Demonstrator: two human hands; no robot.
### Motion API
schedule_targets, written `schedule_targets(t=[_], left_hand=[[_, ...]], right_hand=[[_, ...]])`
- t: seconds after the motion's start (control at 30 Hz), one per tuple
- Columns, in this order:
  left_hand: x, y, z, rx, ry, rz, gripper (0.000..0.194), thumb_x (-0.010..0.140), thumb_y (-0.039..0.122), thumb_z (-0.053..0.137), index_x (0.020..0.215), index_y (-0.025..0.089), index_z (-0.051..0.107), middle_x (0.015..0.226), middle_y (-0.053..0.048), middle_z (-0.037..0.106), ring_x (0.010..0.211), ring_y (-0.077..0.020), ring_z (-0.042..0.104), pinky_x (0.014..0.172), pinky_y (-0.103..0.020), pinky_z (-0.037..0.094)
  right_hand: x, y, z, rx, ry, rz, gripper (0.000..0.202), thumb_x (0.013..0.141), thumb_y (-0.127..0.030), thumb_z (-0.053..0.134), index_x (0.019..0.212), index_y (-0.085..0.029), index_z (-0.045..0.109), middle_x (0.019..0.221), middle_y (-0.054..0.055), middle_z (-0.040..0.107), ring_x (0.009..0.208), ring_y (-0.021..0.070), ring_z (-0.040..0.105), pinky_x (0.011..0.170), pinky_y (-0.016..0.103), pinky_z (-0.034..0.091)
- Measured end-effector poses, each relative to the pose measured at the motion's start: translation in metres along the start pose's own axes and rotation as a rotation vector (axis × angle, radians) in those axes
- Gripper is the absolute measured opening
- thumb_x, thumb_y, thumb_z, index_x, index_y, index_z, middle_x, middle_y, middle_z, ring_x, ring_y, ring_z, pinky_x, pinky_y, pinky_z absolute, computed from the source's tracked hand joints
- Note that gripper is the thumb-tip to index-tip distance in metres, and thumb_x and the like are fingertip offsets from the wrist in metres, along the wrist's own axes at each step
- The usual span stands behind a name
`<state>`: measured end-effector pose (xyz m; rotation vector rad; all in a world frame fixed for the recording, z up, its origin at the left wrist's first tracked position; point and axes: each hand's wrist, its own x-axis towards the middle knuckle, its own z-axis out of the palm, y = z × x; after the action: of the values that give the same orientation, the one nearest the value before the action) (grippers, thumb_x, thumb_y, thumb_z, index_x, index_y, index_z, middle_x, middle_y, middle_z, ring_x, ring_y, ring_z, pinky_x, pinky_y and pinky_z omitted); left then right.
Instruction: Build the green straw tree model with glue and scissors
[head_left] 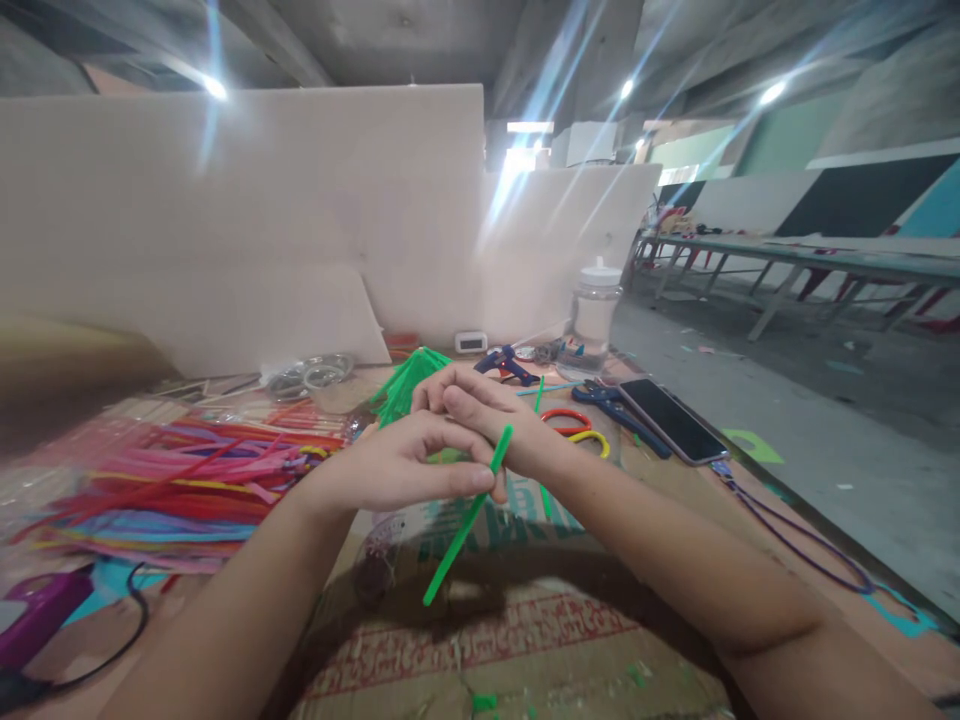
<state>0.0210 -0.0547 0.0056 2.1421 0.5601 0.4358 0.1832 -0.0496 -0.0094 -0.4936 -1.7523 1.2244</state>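
Note:
My left hand (409, 462) pinches a green pipe cleaner (465, 530) between thumb and fingers; the stick slants down toward me above the cardboard (570, 610). Crossing over it from the right, my right hand (487, 410) has its fingers bent and reaches beside a bundle of green pipe cleaners (412, 380). Whether its fingers hold anything is hidden behind the two hands. Another green piece (541, 395) stands out behind my right wrist.
Colourful pipe cleaners (187, 480) lie at the left. Scissors (589, 435), pliers (622, 415), a phone (675, 420), a glue gun (510, 365) and a plastic jar (592, 320) are at the right and back. White boards (247, 220) stand behind.

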Motion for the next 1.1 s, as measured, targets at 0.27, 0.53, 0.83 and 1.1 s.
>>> schedule_targets(t=[0.27,0.53,0.83,1.1], left_hand=[[-0.004,-0.004,-0.012,-0.031,0.410,0.066,0.032,0.085,0.049,0.063,0.081,0.019,0.073,0.084,-0.006,0.071,0.081,-0.0200,0.065,0.075,-0.032,0.052],[0.006,-0.015,-0.014,0.185,0.770,0.053,0.026,0.086,0.044,0.063,0.087,0.020,0.074,0.087,-0.003,0.065,0.084,-0.0178,0.060,0.078,-0.030,0.047],[0.009,-0.023,-0.018,0.533,0.902,0.136,0.028,0.093,0.036,0.053,0.112,0.022,0.068,0.120,-0.006,0.061,0.116,-0.0220,0.055,0.103,-0.038,0.042],[0.012,-0.063,-0.037,0.368,0.845,-0.037,0.052,0.095,0.042,0.048,0.140,0.018,0.045,0.143,-0.013,0.051,0.127,-0.0250,0.052,0.108,-0.043,0.040]], right_hand=[[-0.005,-0.002,-0.014,-0.013,0.152,-0.094,0.033,0.084,-0.053,0.065,0.090,-0.021,0.059,0.077,-0.002,0.057,0.069,0.0107,0.053,0.067,0.025,0.045],[-0.010,0.020,-0.020,0.106,0.135,0.079,0.029,0.080,-0.047,0.071,0.086,-0.019,0.065,0.079,-0.001,0.065,0.073,0.0122,0.061,0.076,0.030,0.050],[-0.022,0.026,-0.016,0.064,0.203,0.244,0.031,0.080,-0.047,0.067,0.080,-0.021,0.051,0.059,-0.004,0.064,0.041,0.0060,0.039,0.042,0.020,0.028],[-0.037,0.065,-0.014,0.032,0.294,0.400,0.035,0.078,-0.051,0.066,0.079,-0.017,0.057,0.059,-0.003,0.063,0.039,0.0048,0.039,0.038,0.019,0.027]])
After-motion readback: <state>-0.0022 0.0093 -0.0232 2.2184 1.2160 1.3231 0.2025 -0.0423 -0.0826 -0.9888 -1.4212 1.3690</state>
